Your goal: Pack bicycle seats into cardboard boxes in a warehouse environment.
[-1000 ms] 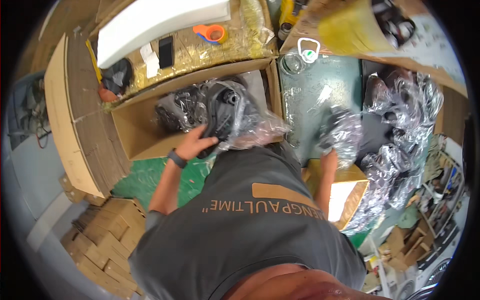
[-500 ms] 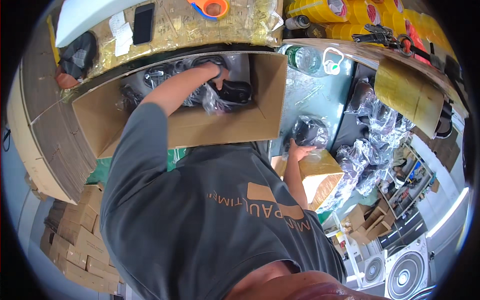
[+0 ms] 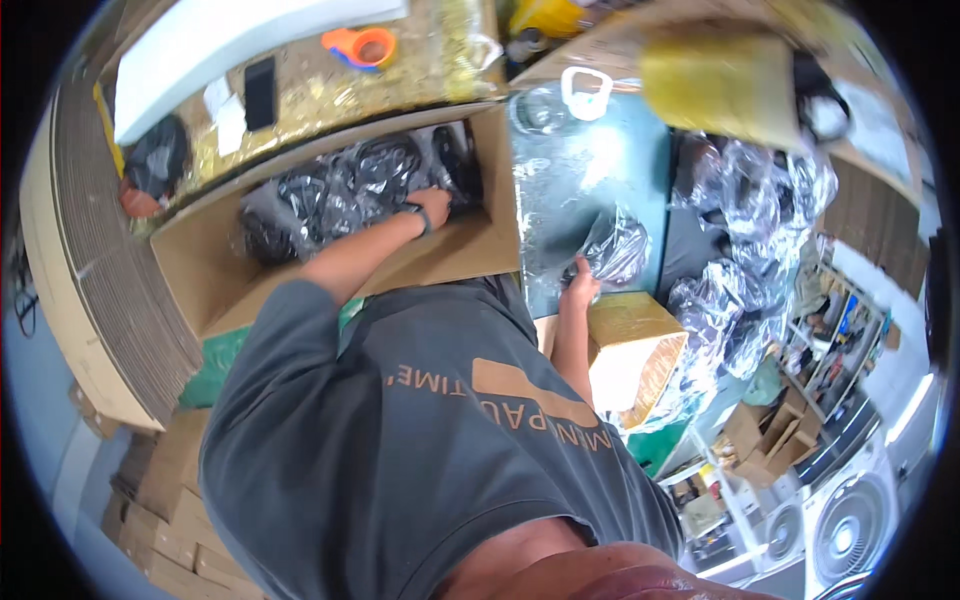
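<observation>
My left hand [image 3: 432,206], with a dark band at the wrist, reaches into a long open cardboard box [image 3: 400,268]. It touches the right end of a row of dark items in clear plastic bags [image 3: 345,180]. Close by, a smooth black piece [image 3: 458,165] stands against the box's right end. The fingers of this hand are partly hidden and blurred. Outside the box to the right, my right hand [image 3: 582,282] is closed on the near edge of a dark rounded item in clear plastic [image 3: 615,247]. The exact kind of these items is not clear.
A small taped carton [image 3: 635,318] stands beside my right forearm. More bagged dark items [image 3: 745,250] pile up on the right. Behind the box, the taped table holds a phone [image 3: 261,93] and an orange tape ring [image 3: 360,47]. Flattened cardboard [image 3: 110,250] is stacked at left.
The black piece in the box has gone from lying sideways to standing against the right end. My left hand has moved lower in the box. My right hand stays at the bagged item.
</observation>
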A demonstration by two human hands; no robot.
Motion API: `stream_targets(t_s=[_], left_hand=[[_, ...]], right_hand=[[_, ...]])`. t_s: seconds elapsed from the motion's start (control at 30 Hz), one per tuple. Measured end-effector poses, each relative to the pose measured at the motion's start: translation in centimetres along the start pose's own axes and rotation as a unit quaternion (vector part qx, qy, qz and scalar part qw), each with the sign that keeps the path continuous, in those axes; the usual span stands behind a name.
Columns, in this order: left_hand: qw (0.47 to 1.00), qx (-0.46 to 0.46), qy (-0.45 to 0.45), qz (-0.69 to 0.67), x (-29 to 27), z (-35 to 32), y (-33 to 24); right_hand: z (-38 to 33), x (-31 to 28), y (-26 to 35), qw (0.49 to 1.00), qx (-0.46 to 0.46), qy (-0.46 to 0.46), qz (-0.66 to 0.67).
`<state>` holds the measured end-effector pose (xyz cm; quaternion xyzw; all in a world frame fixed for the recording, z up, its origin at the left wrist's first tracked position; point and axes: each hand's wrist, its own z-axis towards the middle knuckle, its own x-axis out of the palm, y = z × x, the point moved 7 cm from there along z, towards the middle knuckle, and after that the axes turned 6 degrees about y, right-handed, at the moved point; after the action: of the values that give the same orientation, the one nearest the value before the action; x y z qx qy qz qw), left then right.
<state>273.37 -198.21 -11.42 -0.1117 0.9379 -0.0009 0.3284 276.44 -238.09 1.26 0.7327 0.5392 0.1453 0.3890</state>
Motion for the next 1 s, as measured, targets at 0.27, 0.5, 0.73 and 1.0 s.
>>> stream_targets(t_s=[0.27,0.5,0.73,1.0], left_hand=[[0.586,0.324,0.073,-0.739,-19.9,-20.6,-15.7],[0.428,0.322,0.231,-0.812,-20.4,-26.9,-22.4],[0.534,0.114,0.035,-0.837,-13.0,-28.6,-17.6],[0.404,0.074,-0.051,-0.91,-12.8,-31.9,-13.6]], right_hand=[[-13.6,-1.1,14.8,0.788,0.146,0.48,0.358],[11.9,-4.7,21.8,0.852,-0.269,0.185,-0.41],[26.0,-1.0,32.2,0.695,-0.338,-0.098,-0.627],[18.0,1.4,31.5,0.655,-0.371,-0.064,-0.655]])
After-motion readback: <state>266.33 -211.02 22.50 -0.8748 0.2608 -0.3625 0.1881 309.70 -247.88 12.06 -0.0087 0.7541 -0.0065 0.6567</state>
